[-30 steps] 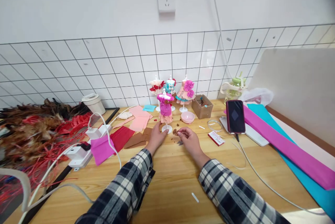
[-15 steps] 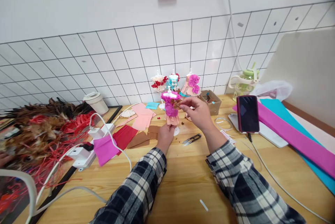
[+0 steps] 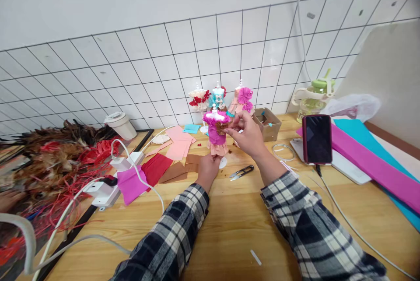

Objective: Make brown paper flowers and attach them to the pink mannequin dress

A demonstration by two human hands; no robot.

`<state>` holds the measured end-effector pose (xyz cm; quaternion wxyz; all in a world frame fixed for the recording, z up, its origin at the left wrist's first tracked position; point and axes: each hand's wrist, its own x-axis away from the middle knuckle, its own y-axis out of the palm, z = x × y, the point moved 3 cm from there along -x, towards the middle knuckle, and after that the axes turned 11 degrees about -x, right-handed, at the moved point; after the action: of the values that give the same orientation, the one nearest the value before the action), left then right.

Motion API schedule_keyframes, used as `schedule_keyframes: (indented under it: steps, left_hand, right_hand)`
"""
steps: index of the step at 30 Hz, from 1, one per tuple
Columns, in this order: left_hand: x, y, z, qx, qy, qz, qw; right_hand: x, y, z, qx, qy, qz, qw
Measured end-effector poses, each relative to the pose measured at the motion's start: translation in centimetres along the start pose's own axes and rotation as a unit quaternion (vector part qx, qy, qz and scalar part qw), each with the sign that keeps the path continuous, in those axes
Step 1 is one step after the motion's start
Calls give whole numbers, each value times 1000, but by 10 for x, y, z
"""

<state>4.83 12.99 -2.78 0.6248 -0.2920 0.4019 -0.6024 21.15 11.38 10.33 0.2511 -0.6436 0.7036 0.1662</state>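
A small white dress form wears a magenta paper top (image 3: 216,133) and a peach ruffled skirt (image 3: 218,149). My left hand (image 3: 209,168) grips it low down, at the skirt's lower edge. My right hand (image 3: 246,135) pinches a brown paper bow (image 3: 223,128) against the right side of the magenta top. Behind stand three more dressed forms: one cream and red (image 3: 198,100), one turquoise (image 3: 218,97) and one peach with magenta flowers (image 3: 243,100).
Snips (image 3: 242,172) lie right of the form. A cardboard box (image 3: 271,130), phone (image 3: 316,140) and green-lidded jug (image 3: 311,102) stand right. Left are paper sheets (image 3: 156,170), power strips (image 3: 105,195), a white cup (image 3: 120,126), feathers (image 3: 49,158) and another person's hand (image 3: 9,200).
The view has shifted slightly. My right hand has turned a little, its fingers now pressing the bow closer to the magenta top. My left hand keeps its hold.
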Motion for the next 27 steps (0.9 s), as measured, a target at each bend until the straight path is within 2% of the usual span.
schedule_keyframes:
  steps: [10,18,27]
  left_hand:
    - [1,0,0,0,-9,2,1000]
    - [0,4,-3,24,11,14,1000]
    - [2,2,-1,41,42,26,998]
  right_hand:
    - [1,1,-1,2,34,-5,999]
    - [2,-1,4,13,25,-3,1000]
    - [2,2,4,99,9,29,995]
